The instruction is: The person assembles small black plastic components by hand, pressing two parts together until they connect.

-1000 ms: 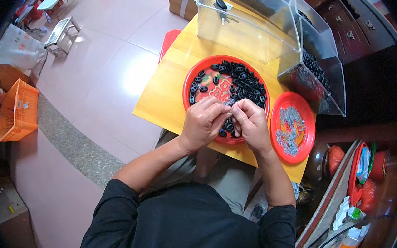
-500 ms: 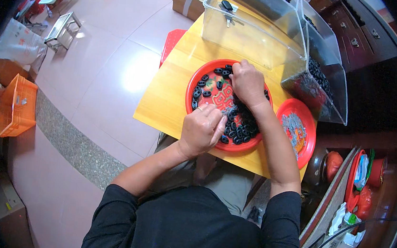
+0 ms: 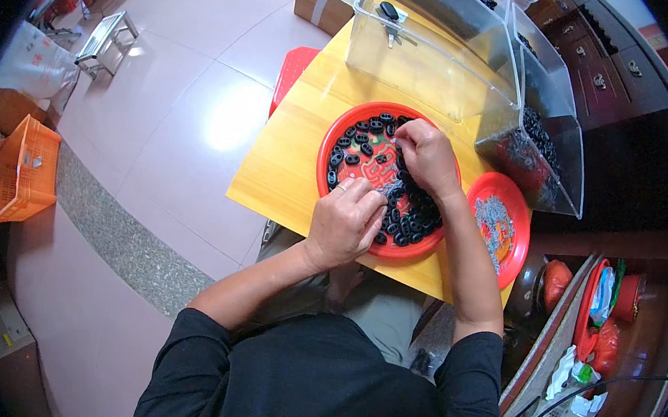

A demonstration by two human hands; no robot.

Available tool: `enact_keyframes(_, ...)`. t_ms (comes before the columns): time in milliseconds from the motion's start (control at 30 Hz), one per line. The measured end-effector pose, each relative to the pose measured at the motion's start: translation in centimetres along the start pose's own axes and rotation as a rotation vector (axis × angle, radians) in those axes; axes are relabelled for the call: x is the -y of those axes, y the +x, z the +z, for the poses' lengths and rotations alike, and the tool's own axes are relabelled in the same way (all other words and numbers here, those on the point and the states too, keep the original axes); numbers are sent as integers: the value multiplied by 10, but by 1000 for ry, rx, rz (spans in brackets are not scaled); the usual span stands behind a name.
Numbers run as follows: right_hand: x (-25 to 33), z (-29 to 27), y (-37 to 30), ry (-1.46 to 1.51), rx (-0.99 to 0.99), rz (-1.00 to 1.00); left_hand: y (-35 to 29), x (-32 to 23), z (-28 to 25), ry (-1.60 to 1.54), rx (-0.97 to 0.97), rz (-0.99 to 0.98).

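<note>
A round red tray (image 3: 329,150) on the yellow table holds many small black oval pieces with two holes each. Some of these black pieces (image 3: 361,138) lie loose at its upper left, while a dense heap (image 3: 414,216) fills the lower right. A few small grey bits (image 3: 390,188) lie near the tray's middle. My left hand (image 3: 345,219) is closed in a pinch over the tray's lower left rim. Over the upper right part, my right hand (image 3: 427,157) pinches too, fingertips down among the pieces. What either hand holds is too small or hidden to name.
An oval red plate (image 3: 520,246) of small grey bits sits right of the tray. Clear plastic bins (image 3: 435,72) stand at the back, with black pieces in some, and a key (image 3: 391,27) lies by them. A red stool (image 3: 292,76) touches the table's left side.
My right hand has shifted a little right and down from the tray's far rim. More black pieces show at the tray's upper left. My left hand has barely moved.
</note>
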State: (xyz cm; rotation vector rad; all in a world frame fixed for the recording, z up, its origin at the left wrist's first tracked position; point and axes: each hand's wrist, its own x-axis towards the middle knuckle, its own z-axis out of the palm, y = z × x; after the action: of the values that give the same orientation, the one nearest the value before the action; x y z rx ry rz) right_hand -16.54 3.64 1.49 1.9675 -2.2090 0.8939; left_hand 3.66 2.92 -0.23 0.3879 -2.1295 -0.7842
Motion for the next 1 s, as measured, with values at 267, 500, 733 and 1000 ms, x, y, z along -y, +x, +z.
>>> enact_keyframes(267, 20, 2, -7, -220, 314, -78, -2, 3, 5, -26, -28, 4)
enact_keyframes(500, 15, 5, -1, -152, 362, -36, 4, -4, -3, -230, -56, -172)
enact_keyframes(733, 9, 6, 13, -98, 481, -49, -4, -18, -3, -257, -8, -142)
enact_keyframes(1000, 35, -7, -19, -205, 249, -99, -18, -21, -11, -397, 28, -258)
